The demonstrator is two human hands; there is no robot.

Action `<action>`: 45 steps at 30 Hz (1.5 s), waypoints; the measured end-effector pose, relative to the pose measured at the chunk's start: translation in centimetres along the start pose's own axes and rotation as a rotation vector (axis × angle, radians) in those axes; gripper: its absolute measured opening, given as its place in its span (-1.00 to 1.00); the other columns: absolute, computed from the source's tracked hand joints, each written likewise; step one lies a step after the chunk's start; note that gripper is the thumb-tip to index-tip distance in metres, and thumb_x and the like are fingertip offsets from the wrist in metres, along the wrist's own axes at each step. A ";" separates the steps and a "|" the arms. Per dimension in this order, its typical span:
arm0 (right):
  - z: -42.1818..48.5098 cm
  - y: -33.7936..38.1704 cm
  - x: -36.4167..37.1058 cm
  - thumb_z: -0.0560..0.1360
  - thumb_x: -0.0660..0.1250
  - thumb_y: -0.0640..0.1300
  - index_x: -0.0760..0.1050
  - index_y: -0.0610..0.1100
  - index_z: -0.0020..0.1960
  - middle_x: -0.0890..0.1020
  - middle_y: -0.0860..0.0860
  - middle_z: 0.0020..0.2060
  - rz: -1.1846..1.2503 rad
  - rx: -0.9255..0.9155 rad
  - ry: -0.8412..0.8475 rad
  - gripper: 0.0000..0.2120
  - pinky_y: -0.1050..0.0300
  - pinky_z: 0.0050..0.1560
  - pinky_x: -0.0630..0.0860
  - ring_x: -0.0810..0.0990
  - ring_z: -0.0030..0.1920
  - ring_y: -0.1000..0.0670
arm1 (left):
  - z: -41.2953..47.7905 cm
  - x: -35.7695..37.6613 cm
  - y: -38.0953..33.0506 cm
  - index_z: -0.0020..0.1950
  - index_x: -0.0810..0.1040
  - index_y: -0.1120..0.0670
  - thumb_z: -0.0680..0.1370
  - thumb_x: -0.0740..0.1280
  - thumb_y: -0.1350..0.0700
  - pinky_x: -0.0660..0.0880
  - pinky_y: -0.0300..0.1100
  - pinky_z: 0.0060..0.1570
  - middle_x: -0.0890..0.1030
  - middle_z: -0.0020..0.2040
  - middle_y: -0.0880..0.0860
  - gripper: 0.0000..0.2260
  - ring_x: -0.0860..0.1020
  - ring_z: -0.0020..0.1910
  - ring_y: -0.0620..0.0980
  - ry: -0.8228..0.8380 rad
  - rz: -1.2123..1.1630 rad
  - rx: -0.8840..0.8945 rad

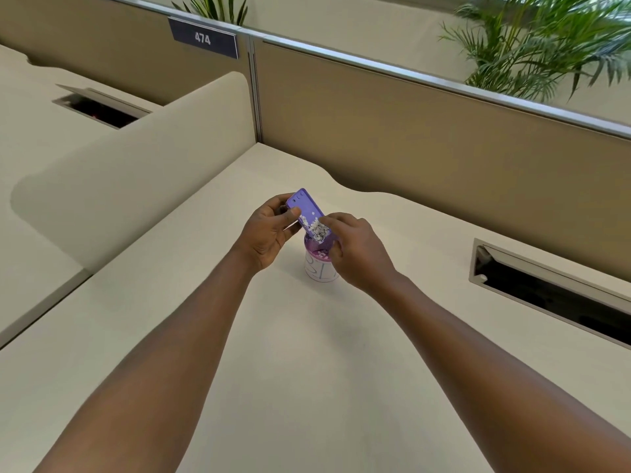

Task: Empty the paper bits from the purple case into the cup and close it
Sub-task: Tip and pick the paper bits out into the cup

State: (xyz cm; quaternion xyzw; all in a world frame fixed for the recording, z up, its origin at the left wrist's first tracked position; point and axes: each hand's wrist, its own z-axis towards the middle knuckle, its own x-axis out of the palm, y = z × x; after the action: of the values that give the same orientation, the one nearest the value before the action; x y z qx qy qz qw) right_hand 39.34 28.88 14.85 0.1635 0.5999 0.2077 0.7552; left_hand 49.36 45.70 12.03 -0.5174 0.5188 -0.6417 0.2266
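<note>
A small purple case (306, 205) is held tilted over a white paper cup (319, 268) that stands on the beige desk (307, 353). Its lower end points down into the cup's mouth. White paper bits (317, 228) lie heaped at that lower end of the open case. My left hand (268, 230) grips the case's upper end, thumb on its face. My right hand (355, 249) holds the lower end with its fingertips, right beside the cup's rim. The cup's inside looks purple and is partly hidden by my right hand.
A cable slot (553, 288) is cut into the desk at the right. A rounded beige divider (136, 172) borders the left side, with another slot (100, 109) on the desk beyond. Brown partition panels (426, 138) stand behind, with plants (546, 46) above.
</note>
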 end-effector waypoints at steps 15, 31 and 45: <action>-0.1 -1.2 0.3 0.47 0.22 -0.34 0.50 -0.06 0.40 0.54 0.04 0.39 -0.174 -0.092 0.030 -0.48 0.05 -0.17 0.47 0.45 0.07 -0.15 | 0.8 0.4 -0.5 0.32 0.48 0.19 0.64 0.26 0.33 0.61 -0.14 0.16 0.59 0.13 0.15 -0.74 0.65 0.06 -0.01 0.007 0.108 0.032; 0.1 -1.7 0.1 0.50 0.26 -0.33 0.56 -0.10 0.34 0.60 -0.01 0.34 -0.250 -0.142 0.043 -0.56 -0.03 -0.18 0.53 0.49 0.03 -0.19 | 1.5 0.5 -0.4 0.35 0.45 0.21 0.64 0.25 0.32 0.60 -0.11 0.21 0.56 0.20 0.19 -0.72 0.61 0.13 0.05 0.002 0.131 0.022; 0.3 -3.1 0.2 0.49 0.24 -0.33 0.51 -0.08 0.39 0.59 0.04 0.36 -0.249 -0.099 0.066 -0.51 0.01 -0.17 0.51 0.46 0.05 -0.16 | 1.9 0.5 -0.5 0.33 0.46 0.20 0.64 0.25 0.33 0.60 -0.14 0.18 0.60 0.12 0.12 -0.74 0.64 0.08 -0.01 -0.007 0.138 0.017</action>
State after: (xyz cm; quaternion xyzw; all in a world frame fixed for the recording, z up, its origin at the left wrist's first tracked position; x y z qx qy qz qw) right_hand 40.00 26.33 13.19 0.0436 0.6292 0.1471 0.7620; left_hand 50.97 44.68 12.57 -0.4809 0.5470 -0.6270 0.2765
